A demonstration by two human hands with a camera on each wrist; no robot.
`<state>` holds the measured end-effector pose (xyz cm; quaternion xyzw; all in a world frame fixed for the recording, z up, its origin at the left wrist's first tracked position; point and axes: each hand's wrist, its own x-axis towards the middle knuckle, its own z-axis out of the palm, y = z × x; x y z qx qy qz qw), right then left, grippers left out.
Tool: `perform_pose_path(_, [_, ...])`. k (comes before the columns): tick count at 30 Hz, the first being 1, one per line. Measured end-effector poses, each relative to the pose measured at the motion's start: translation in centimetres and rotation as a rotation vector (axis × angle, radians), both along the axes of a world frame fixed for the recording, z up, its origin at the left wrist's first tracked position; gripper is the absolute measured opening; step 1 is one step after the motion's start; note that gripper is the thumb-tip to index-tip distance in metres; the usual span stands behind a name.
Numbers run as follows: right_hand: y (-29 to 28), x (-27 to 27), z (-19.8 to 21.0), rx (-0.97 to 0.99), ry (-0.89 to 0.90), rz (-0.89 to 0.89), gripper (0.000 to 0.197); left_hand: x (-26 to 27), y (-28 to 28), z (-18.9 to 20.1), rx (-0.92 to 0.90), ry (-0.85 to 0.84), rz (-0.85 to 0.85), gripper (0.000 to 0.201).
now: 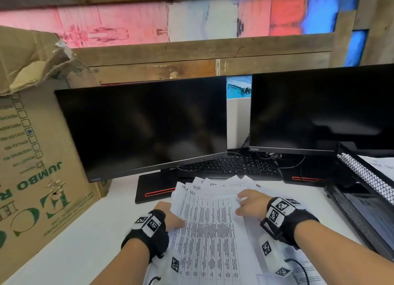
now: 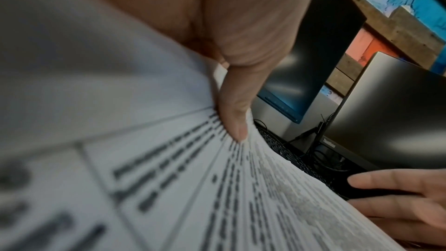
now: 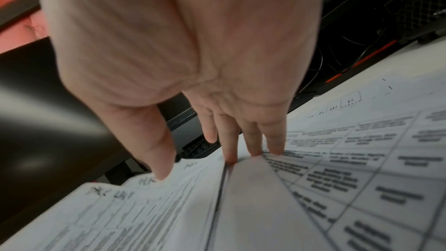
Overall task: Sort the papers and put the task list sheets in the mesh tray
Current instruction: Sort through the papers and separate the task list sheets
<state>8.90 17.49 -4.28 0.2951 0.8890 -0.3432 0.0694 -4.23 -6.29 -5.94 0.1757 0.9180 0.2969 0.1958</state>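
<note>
- White counter [image 1: 70, 237] carries everything; landmark is the fanned stack of papers [image 1: 210, 225] at near centre.
- Cardboard box [image 1: 36, 148] stands well to the left of the papers, green print upside down, top flap torn.
- Two dark monitors behind the papers: left monitor [image 1: 145, 124] and right monitor [image 1: 319, 112]; black keyboard [image 1: 230, 165] sits just behind the papers' far edge, between the monitor stands.
- Black mesh tray [image 1: 362, 191] is right of the papers, apart from them; a printed sheet [image 1: 381, 163] lies in its upper tier.
- Papers are printed tables, far edges fanned out, handwritten labels at the tops, mostly too small to read.
- Left hand [image 1: 170, 216] at the papers' left edge: grip pinches the stack, thumb [image 2: 234, 117] on top of the sheets, fingers hidden under them.
- Right hand [image 1: 250, 205] on the papers' right part: grip wide, holding nothing, straight fingertips [image 3: 253, 150] pressing on the top sheet, thumb spread to the side.
</note>
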Motion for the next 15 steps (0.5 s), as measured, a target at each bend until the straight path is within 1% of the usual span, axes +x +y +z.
perform_pose_path(3, [0.5, 0.5, 0.4, -0.024, 0.029, -0.057, 0.07, 0.0, -0.4, -0.3, 0.078, 0.034, 0.005, 0.029])
perform_pose_path(6, [1.3, 1.1, 0.6, -0.039, 0.091, -0.175, 0.077, 0.0, -0.7, 0.2, 0.226, 0.043, 0.029, 0.018])
perform_pose_path(7, [1.4, 1.4, 0.8, -0.04, 0.112, -0.205, 0.078, 0.2, -0.7, 0.6, 0.279, 0.046, 0.039, 0.015])
perform_pose_path(8, [1.6, 1.5, 1.0, -0.049, 0.122, -0.225, 0.079, 0.3, -0.8, 0.9, 0.328, 0.062, 0.047, 0.018])
perform_pose_path(9, [1.8, 1.6, 1.1, -0.062, 0.132, -0.229, 0.079, 0.4, -0.9, 1.1, 0.371, 0.074, 0.054, 0.022])
perform_pose_path(11, [2.0, 1.6, 1.1, -0.12, 0.132, -0.203, 0.079, 0.8, -1.0, 1.5, 0.432, 0.059, 0.074, 0.021])
perform_pose_path(12, [2.0, 1.6, 1.0, -0.167, 0.134, -0.188, 0.083, 1.1, -1.0, 1.7, 0.446, 0.043, 0.084, 0.019])
perform_pose_path(14, [1.8, 1.6, 0.6, -0.24, 0.131, -0.156, 0.099, 1.4, -0.9, 1.5, 0.438, 0.011, 0.107, 0.019])
perform_pose_path(15, [1.6, 1.5, 0.4, -0.243, 0.116, -0.13, 0.101, 1.5, -0.8, 1.2, 0.421, -0.003, 0.11, 0.021])
